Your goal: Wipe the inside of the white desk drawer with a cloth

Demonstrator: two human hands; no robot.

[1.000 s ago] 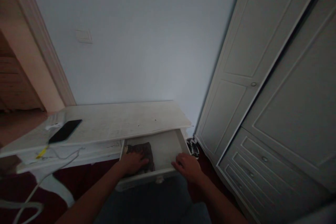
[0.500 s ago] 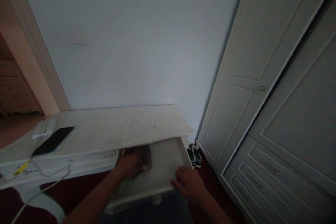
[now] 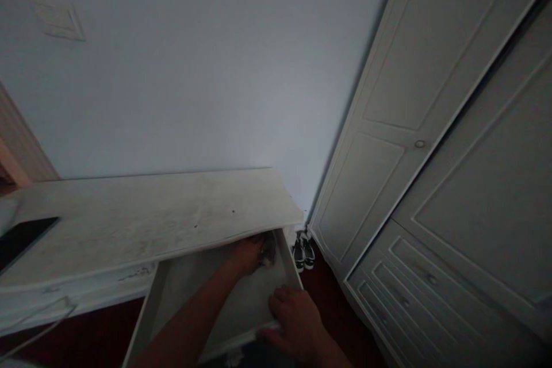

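A white drawer (image 3: 259, 299) is pulled out from beneath a white tabletop (image 3: 172, 201). Deep in its right back corner, my left hand (image 3: 248, 256) has its fingers closed on a small dark grey bundle (image 3: 268, 250), perhaps cloth. The fingertips are partly hidden under the tabletop edge, and the bundle's kind cannot be made out. At the drawer's front right corner, my right hand (image 3: 295, 316) grips the rim, with the thumb outside the front panel and fingers curled over the side.
A black phone (image 3: 26, 236) lies at the tabletop's left end. A pale cable (image 3: 47, 322) hangs below it. Dark-and-white shoes (image 3: 303, 250) stand on the red floor to the right, beside a tall white wardrobe (image 3: 379, 184). A wall (image 3: 207, 69) rises behind the table.
My left hand and the dark bundle have moved from the drawer's left side to its right back corner. The view has turned right. My right hand stays at the drawer's front corner.
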